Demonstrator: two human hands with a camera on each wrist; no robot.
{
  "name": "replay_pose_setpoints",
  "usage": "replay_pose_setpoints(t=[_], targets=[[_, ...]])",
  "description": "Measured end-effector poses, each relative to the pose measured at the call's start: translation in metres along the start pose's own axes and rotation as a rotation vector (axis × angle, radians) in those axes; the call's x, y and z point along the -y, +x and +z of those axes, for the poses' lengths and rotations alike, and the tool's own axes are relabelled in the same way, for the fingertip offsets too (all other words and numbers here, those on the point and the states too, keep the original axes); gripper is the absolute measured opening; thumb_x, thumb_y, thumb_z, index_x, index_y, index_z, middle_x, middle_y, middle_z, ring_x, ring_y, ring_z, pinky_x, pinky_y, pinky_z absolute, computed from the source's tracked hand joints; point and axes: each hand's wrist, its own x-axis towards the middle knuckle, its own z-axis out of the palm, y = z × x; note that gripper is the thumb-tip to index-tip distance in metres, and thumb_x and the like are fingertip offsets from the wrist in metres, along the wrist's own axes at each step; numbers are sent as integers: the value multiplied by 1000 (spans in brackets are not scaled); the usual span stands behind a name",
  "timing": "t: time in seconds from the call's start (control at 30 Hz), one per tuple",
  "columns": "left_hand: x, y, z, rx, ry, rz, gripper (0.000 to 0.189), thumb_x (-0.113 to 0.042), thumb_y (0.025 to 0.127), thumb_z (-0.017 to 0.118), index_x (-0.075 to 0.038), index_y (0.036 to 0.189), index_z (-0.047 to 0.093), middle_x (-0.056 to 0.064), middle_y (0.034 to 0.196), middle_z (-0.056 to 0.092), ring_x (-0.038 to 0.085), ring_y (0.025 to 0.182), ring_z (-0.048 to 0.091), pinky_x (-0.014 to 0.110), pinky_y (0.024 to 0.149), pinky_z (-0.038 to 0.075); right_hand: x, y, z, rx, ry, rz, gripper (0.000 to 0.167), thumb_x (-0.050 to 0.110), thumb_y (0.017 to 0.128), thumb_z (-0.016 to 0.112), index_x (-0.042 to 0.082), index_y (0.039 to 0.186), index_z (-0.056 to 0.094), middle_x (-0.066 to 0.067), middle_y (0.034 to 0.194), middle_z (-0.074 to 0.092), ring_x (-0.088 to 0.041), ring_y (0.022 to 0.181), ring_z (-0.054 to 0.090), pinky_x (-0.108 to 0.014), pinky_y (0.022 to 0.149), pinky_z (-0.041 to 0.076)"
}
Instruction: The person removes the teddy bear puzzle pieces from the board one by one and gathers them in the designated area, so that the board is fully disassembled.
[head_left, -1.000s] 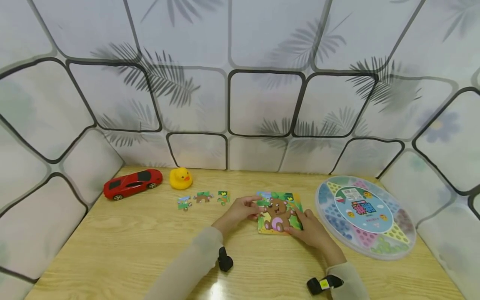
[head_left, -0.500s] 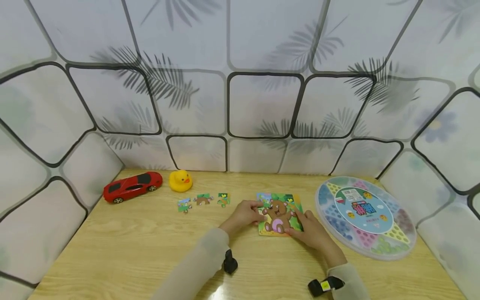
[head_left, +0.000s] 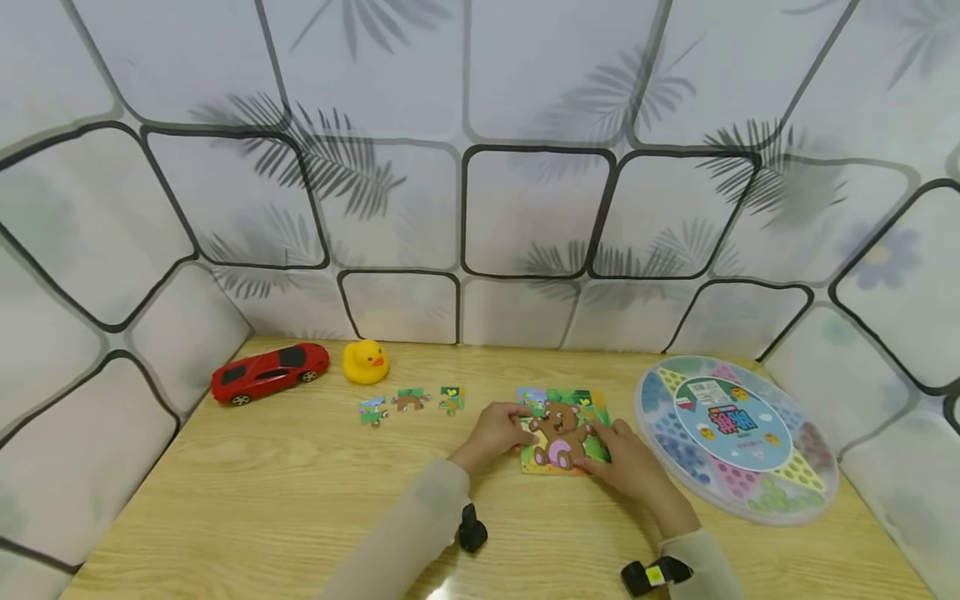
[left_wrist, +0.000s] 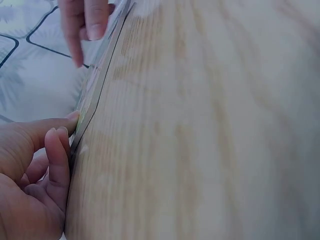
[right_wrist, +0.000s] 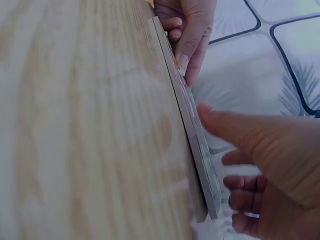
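A square bear jigsaw puzzle point(head_left: 561, 433) lies flat on the wooden table, a brown bear on green ground. At its left edge, my left hand point(head_left: 493, 432) pinches the rim, thumb on the upper face and bent fingers against the side in the left wrist view. Over the right side of the puzzle lies my right hand point(head_left: 628, 462); its thumb is by the front edge and the fingers reach along the right edge. The right wrist view shows this thumb point(right_wrist: 225, 122) close to the board's face, the other fingers loosely bent beyond. Whether it touches is hard to tell.
Loose puzzle pieces point(head_left: 411, 400) lie to the left of the puzzle. Behind them are a yellow rubber duck point(head_left: 366, 362) and a red toy car point(head_left: 270, 372). A round Chinese checkers set point(head_left: 731, 421) lies close by the right hand. Patterned fabric walls border the table point(head_left: 300, 492).
My left hand and forearm have shifted slightly right and nearer along the puzzle's left edge. The right hand keeps its place on the puzzle. The head view has shifted a little.
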Motion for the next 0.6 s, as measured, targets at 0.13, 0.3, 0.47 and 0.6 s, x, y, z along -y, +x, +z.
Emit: replay_pose_setpoints(t=[0.13, 0.3, 0.47, 0.6], targets=[[-1, 1, 1, -9, -11, -16, 43, 2, 76, 75, 3, 117, 63, -2, 55, 46, 5, 42, 45, 14, 41, 40, 4, 4, 0, 36, 38, -76, 65, 38, 87, 67, 0, 136, 49, -2, 84, 39, -13, 66, 34, -26, 58, 32], [-1, 2, 2, -9, -19, -20, 43, 3, 76, 75, 3, 117, 63, -2, 56, 46, 5, 41, 44, 14, 40, 39, 4, 7, 1, 65, 31, -117, 66, 38, 88, 65, 2, 139, 45, -13, 106, 53, -21, 80, 51, -36, 67, 44], [-1, 3, 3, -16, -17, -27, 42, 3, 76, 75, 3, 116, 63, -2, 56, 46, 5, 41, 44, 14, 40, 39, 5, 8, 2, 85, 23, -113, 65, 37, 88, 65, 2, 140, 45, -28, 126, 48, -40, 104, 55, -52, 81, 47], [-1, 2, 2, -16, -4, -28, 41, 3, 77, 75, 2, 116, 63, -1, 57, 46, 5, 42, 44, 14, 40, 39, 5, 10, 4, 100, 4, -105, 65, 37, 88, 65, 1, 139, 46, -34, 131, 43, -48, 113, 48, -58, 88, 44]])
